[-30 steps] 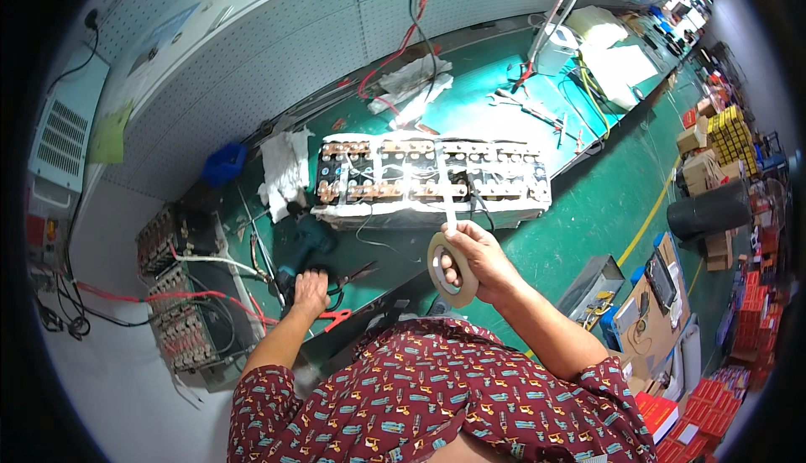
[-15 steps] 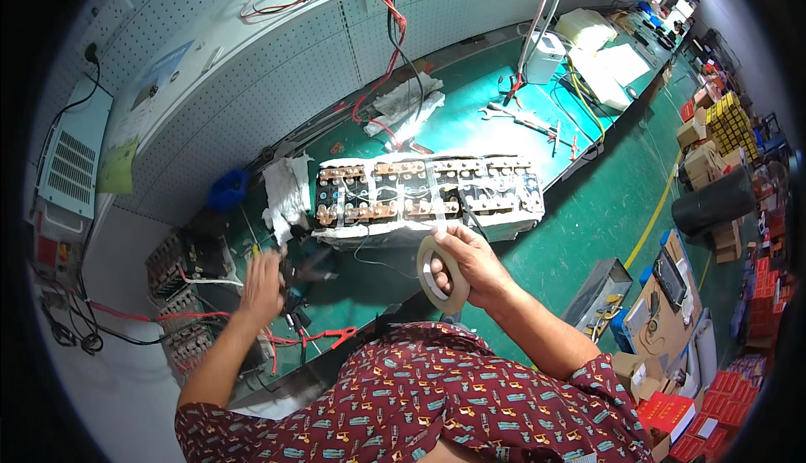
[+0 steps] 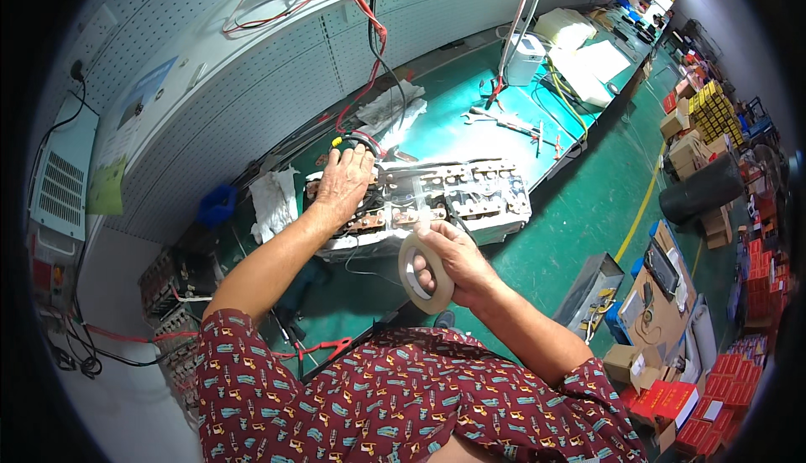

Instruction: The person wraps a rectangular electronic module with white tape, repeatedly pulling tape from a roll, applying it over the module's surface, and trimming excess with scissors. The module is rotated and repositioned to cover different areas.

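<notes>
A long battery pack (image 3: 491, 203) with copper terminal bars and white wrapping lies on the green bench. My right hand (image 3: 460, 263) grips a roll of translucent tape (image 3: 413, 285) at the pack's near side, with fingers through its core. Beside my thumb, a clear strip of tape (image 3: 422, 194) lies across the pack's top. My left hand (image 3: 344, 184) is over the pack's left part, fingers closed around a black-and-yellow tool (image 3: 338, 141) with a curved black handle. The rest of that tool is hidden under the hand.
White crumpled cloths (image 3: 274, 203) flank the pack, left and behind. Wrenches (image 3: 495, 116) and a white box-shaped device (image 3: 525, 60) stand farther right. Red and black cables (image 3: 375, 43) hang over the bench. Red clamps (image 3: 334, 348) lie near the front edge; more batteries (image 3: 172, 320) sit at left.
My left hand has swung up and right from the bench's left side onto the pack, with the black-and-yellow tool. My right hand stays on the tape roll. The whole view shifted slightly.
</notes>
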The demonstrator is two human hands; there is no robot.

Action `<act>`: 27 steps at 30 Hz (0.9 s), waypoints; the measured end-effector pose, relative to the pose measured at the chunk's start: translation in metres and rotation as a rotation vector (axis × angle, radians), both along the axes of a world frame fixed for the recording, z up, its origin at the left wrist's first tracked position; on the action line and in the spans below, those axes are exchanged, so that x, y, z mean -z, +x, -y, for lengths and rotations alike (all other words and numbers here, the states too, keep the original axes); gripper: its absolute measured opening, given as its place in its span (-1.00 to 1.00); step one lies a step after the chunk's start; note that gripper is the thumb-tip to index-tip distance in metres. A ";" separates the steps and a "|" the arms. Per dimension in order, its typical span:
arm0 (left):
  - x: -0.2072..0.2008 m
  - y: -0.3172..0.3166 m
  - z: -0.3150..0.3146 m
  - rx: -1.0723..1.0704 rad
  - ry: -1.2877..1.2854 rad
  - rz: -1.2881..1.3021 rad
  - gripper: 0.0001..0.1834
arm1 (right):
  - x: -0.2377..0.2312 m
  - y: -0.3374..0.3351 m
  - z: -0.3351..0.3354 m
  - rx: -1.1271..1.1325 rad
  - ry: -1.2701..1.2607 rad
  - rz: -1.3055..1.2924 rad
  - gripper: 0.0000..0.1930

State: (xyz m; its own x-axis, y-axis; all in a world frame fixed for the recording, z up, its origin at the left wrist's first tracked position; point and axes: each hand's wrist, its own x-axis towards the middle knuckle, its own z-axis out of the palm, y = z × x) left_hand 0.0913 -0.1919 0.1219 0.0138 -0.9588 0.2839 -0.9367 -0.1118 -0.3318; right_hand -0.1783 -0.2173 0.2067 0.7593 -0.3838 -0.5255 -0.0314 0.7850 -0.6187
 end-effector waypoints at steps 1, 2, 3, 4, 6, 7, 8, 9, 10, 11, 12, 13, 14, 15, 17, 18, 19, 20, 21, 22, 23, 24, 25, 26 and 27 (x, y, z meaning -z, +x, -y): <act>-0.001 -0.002 0.002 0.000 0.002 0.010 -0.64 | 0.001 0.000 0.000 0.000 -0.006 -0.010 -0.84; -0.003 -0.002 0.001 0.015 0.013 -0.014 -0.67 | 0.002 0.000 -0.001 -0.002 -0.012 -0.013 -0.84; -0.005 0.000 -0.001 0.029 0.024 -0.036 -0.70 | 0.001 -0.001 0.000 -0.035 -0.028 -0.026 -0.84; -0.007 0.003 -0.005 0.041 0.035 -0.059 -0.72 | -0.001 -0.004 0.001 -0.069 -0.044 -0.039 -0.84; -0.014 0.007 -0.016 0.096 -0.001 -0.118 -0.79 | -0.007 -0.009 -0.004 -0.131 -0.121 -0.048 -0.81; -0.016 0.006 -0.023 0.092 0.001 -0.144 -0.80 | -0.010 -0.014 -0.006 -0.178 -0.156 -0.031 -0.79; -0.028 0.000 -0.033 0.109 -0.012 -0.182 -0.81 | -0.014 -0.020 -0.007 -0.220 -0.190 -0.015 -0.78; -0.036 -0.004 -0.048 0.138 -0.001 -0.306 -0.76 | -0.018 -0.027 -0.007 -0.266 -0.224 0.005 -0.76; -0.043 -0.016 -0.065 0.117 0.062 -0.368 -0.80 | -0.022 -0.037 -0.006 -0.306 -0.290 -0.020 -0.73; -0.048 -0.029 -0.090 0.076 0.166 -0.518 -0.71 | -0.031 -0.049 -0.004 -0.355 -0.333 -0.022 -0.73; -0.044 -0.042 -0.116 0.094 0.173 -0.676 -0.68 | -0.039 -0.062 -0.003 -0.377 -0.344 0.048 -0.74; -0.042 -0.059 -0.139 0.019 0.293 -0.879 -0.68 | -0.047 -0.075 -0.002 -0.398 -0.355 0.114 -0.75; -0.026 -0.070 -0.166 0.028 0.301 -1.073 -0.69 | -0.055 -0.086 0.000 -0.415 -0.367 0.112 -0.77; -0.008 -0.076 -0.191 0.005 0.372 -1.071 -0.67 | -0.053 -0.098 0.003 -0.380 -0.334 0.100 -0.80; 0.048 -0.085 -0.228 -0.171 0.484 -1.035 -0.64 | -0.051 -0.110 0.005 -0.194 -0.239 0.147 -0.82; 0.077 -0.082 -0.238 -0.249 0.521 -1.005 -0.60 | -0.042 -0.115 0.007 -0.116 -0.274 0.145 -0.82; 0.107 -0.078 -0.247 -0.327 0.553 -0.975 -0.55 | -0.040 -0.117 0.006 -0.008 -0.270 0.112 -0.78; 0.137 -0.073 -0.261 -0.308 0.484 -0.890 -0.52 | -0.037 -0.117 0.004 0.099 -0.253 0.121 -0.77; 0.164 -0.063 -0.271 -0.286 0.411 -0.800 -0.48 | -0.034 -0.117 0.004 0.209 -0.241 0.135 -0.76; 0.185 -0.056 -0.280 -0.314 0.451 -0.756 -0.49 | -0.032 -0.117 0.003 0.288 -0.276 0.102 -0.74; 0.188 -0.050 -0.276 -0.325 0.446 -0.754 -0.52 | -0.031 -0.117 0.004 0.348 -0.313 0.117 -0.75; 0.189 -0.047 -0.278 -0.341 0.503 -0.716 -0.54 | -0.030 -0.120 0.004 0.385 -0.345 0.139 -0.76; 0.188 -0.043 -0.281 -0.356 0.561 -0.678 -0.55 | -0.030 -0.123 0.002 0.423 -0.376 0.161 -0.76; 0.167 -0.046 -0.274 -0.290 0.544 -0.625 -0.64 | -0.034 -0.121 -0.001 0.481 -0.431 0.127 -0.77; 0.129 -0.054 -0.256 -0.277 0.575 -0.691 -0.65 | -0.034 -0.124 0.000 0.493 -0.431 0.130 -0.77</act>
State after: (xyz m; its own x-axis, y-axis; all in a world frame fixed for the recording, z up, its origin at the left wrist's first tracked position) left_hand 0.0372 0.0637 -0.0066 0.2509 -0.8865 -0.3888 -0.9112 -0.3519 0.2143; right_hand -0.3025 -0.2170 0.2405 0.4878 -0.8575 -0.1637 0.3641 0.3703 -0.8546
